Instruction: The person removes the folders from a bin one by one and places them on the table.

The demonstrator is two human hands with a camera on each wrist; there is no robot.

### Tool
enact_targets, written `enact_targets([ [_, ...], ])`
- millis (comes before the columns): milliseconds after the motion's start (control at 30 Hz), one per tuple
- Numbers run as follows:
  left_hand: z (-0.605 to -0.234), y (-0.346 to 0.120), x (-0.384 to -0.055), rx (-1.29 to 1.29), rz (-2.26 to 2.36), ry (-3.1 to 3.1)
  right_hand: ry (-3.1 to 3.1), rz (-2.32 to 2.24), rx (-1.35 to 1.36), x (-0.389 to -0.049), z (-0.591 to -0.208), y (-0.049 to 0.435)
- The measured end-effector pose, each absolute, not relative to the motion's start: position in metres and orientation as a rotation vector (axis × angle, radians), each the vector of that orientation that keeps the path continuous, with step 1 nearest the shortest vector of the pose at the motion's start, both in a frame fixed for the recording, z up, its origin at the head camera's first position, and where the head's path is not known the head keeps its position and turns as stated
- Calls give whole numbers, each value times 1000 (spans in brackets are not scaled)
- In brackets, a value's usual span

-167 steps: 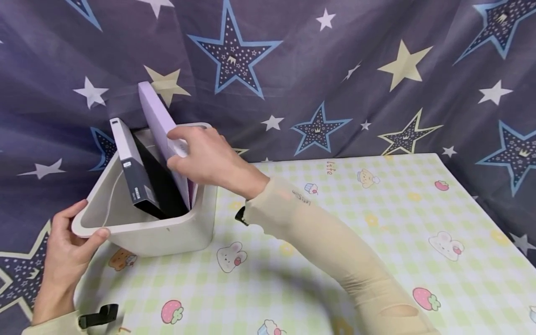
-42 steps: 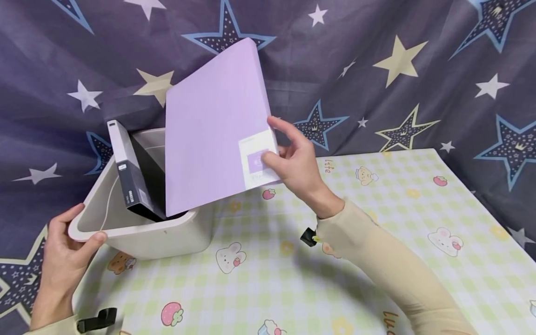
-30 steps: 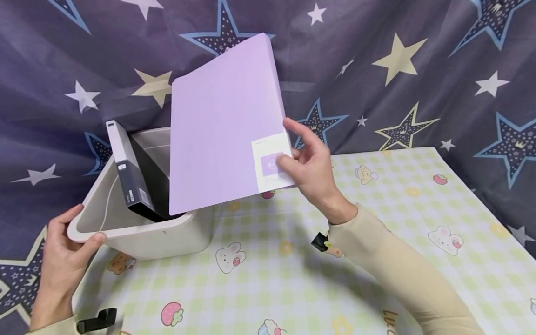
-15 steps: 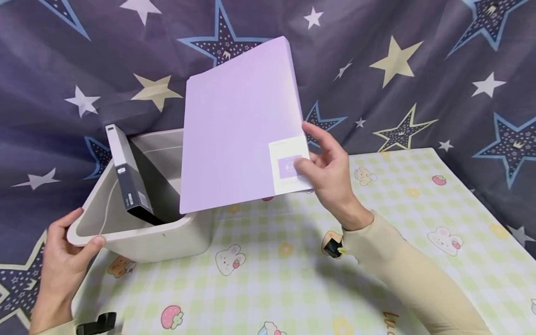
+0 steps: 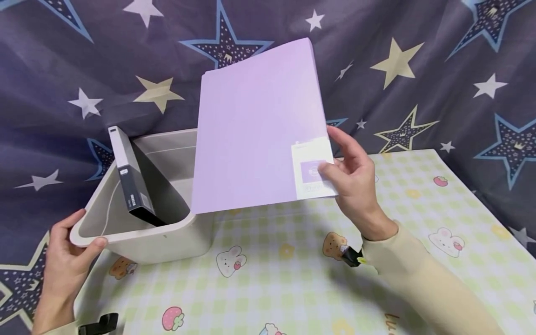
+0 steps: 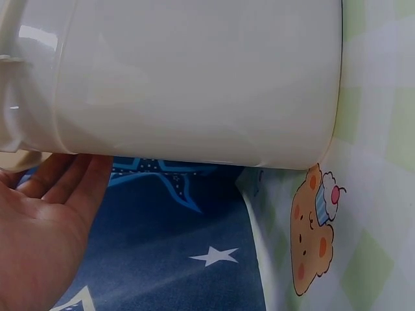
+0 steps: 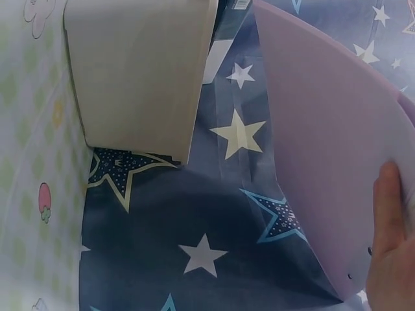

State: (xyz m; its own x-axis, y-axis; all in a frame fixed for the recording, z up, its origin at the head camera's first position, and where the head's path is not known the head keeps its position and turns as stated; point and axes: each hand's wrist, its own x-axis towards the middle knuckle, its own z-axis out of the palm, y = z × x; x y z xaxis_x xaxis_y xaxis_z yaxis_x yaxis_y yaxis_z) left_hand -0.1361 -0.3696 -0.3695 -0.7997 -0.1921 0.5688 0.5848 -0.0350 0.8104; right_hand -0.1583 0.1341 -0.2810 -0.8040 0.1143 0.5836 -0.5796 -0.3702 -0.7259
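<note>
My right hand pinches a light purple file folder near its lower right corner, thumb on the white label at the front. The folder stands tilted, its lower left corner overlapping the bin's right rim in the head view. In the right wrist view, fingers lie along the folder's back. My left hand grips the near left corner of a pale grey plastic bin, thumb over the rim. A black binder box with a grey-and-navy spine leans inside the bin.
The table has a green-and-white checked cloth printed with cartoon animals and strawberries. A dark blue curtain with stars hangs behind the table and down its left side.
The purple folder has come up out of the bin and moved right with my right hand, its label face turned towards me. My left hand stays on the bin; the black binder box remains inside.
</note>
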Motion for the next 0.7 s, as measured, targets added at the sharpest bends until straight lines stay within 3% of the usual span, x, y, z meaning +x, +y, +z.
enact_targets([
  [700, -367, -368, -132, -404, -1861, -1756, -1348, 2277, 498, -134, -298, 173],
])
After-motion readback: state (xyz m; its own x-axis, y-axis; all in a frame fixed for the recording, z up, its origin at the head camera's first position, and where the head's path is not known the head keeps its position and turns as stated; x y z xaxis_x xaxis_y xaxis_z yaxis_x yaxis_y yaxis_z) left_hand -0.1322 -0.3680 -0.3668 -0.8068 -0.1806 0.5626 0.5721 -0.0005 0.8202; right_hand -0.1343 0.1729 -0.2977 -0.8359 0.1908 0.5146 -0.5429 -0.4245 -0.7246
